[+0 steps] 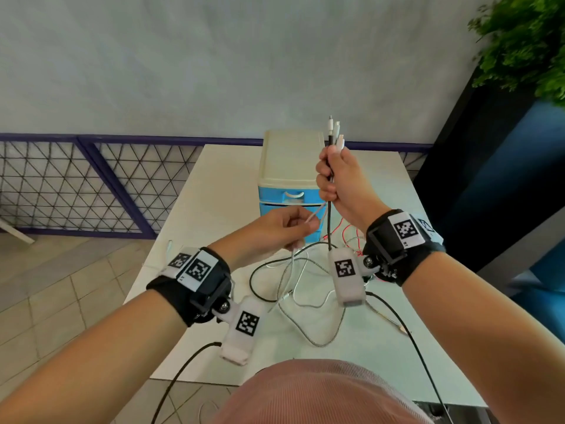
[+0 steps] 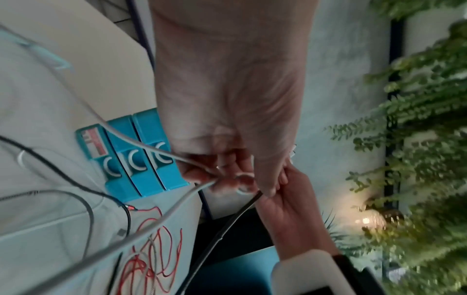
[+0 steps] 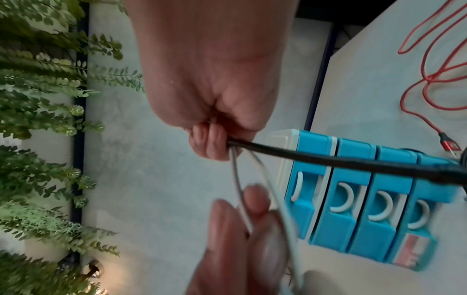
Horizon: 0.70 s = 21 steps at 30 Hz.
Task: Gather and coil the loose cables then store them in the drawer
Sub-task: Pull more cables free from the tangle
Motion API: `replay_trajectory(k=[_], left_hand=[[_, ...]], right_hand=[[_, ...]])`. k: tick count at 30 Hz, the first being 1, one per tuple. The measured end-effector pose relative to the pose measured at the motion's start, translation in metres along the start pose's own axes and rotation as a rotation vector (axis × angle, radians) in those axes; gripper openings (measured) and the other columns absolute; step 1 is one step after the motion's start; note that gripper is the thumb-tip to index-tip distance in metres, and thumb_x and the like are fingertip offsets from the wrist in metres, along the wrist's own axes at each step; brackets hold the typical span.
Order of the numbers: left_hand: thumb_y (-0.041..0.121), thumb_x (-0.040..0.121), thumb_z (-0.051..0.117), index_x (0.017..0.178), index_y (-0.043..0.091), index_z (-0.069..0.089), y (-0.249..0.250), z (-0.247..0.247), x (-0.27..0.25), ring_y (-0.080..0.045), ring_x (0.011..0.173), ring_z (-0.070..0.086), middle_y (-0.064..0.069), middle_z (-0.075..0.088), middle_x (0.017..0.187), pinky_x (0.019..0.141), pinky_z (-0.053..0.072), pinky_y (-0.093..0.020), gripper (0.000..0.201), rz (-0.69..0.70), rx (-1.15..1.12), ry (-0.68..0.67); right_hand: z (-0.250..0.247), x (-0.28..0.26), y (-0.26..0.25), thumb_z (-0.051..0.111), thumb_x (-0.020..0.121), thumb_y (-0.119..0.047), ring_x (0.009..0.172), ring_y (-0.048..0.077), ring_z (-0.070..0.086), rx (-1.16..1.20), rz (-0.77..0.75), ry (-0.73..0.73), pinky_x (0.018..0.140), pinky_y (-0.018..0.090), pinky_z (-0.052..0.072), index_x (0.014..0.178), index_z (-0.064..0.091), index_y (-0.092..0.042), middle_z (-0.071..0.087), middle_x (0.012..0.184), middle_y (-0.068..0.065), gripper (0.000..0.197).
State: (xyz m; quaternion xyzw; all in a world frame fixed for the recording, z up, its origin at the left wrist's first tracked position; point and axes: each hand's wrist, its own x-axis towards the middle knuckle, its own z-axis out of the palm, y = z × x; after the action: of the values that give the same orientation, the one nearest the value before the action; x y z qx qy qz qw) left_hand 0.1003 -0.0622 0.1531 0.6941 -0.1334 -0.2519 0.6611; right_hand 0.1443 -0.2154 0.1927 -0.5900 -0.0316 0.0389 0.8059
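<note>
My right hand (image 1: 333,179) is raised over the table and grips a bunch of cables, white ones and a black one (image 3: 341,163). Their plug ends (image 1: 335,133) stick up out of the fist. Just below it, my left hand (image 1: 290,228) pinches the white cables (image 1: 316,214) between thumb and fingers (image 2: 227,179). The rest of the cables (image 1: 293,283) hang down and lie in loose loops on the table. A red cable (image 3: 429,75) lies tangled beside the small blue drawer unit (image 1: 287,191), whose drawers look closed.
The white table (image 1: 214,209) stands against a purple mesh fence (image 1: 91,185). The drawer unit has a cream top (image 1: 290,157). A green plant (image 1: 526,41) and a dark blue panel (image 1: 489,179) stand at the right. Black wrist-camera leads (image 1: 412,347) trail toward me.
</note>
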Motion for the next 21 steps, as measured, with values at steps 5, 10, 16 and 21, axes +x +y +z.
replay_trajectory(k=[5,10,16,21], left_hand=[[0.058,0.074,0.068,0.111,0.032,0.056,0.003,-0.001,0.013,-0.010,0.071,0.049,0.006,0.050,0.080,0.069,0.041,-0.027,0.046,-0.059,0.346,0.176],[0.047,0.086,0.061,0.093,0.020,0.070,0.009,0.004,0.019,-0.010,0.109,0.061,0.005,0.070,0.106,0.103,0.039,-0.033,0.029,-0.107,0.290,-0.009],[0.034,0.096,0.049,0.076,0.014,0.045,-0.005,-0.022,0.011,-0.013,0.058,0.060,0.009,0.044,0.051,0.080,0.049,-0.032,0.028,-0.190,0.257,-0.177],[0.039,0.095,0.048,0.088,0.003,0.056,-0.045,-0.058,0.009,-0.018,0.067,0.064,0.010,0.048,0.053,0.085,0.046,-0.026,0.037,-0.248,0.451,-0.121]], right_hand=[[0.005,-0.003,0.000,0.028,0.106,-0.027,0.039,0.006,0.029,0.023,-0.007,0.023,0.037,0.019,0.026,0.085,0.043,-0.015,0.036,0.062,-0.004,0.029],[0.009,0.000,-0.003,0.028,0.106,-0.028,0.040,0.006,0.028,0.022,-0.024,0.052,0.037,0.019,0.026,0.084,0.043,-0.016,0.035,0.061,-0.004,0.029],[-0.021,0.013,-0.030,0.030,0.104,-0.023,0.041,0.004,0.029,-0.208,-0.206,0.285,0.038,0.021,0.023,0.079,0.043,-0.018,0.036,0.057,-0.007,0.030],[-0.056,0.017,-0.038,0.033,0.101,-0.020,0.053,0.007,0.039,-0.708,-0.429,0.473,0.050,0.020,0.034,0.080,0.049,-0.019,0.045,0.065,-0.005,0.027]])
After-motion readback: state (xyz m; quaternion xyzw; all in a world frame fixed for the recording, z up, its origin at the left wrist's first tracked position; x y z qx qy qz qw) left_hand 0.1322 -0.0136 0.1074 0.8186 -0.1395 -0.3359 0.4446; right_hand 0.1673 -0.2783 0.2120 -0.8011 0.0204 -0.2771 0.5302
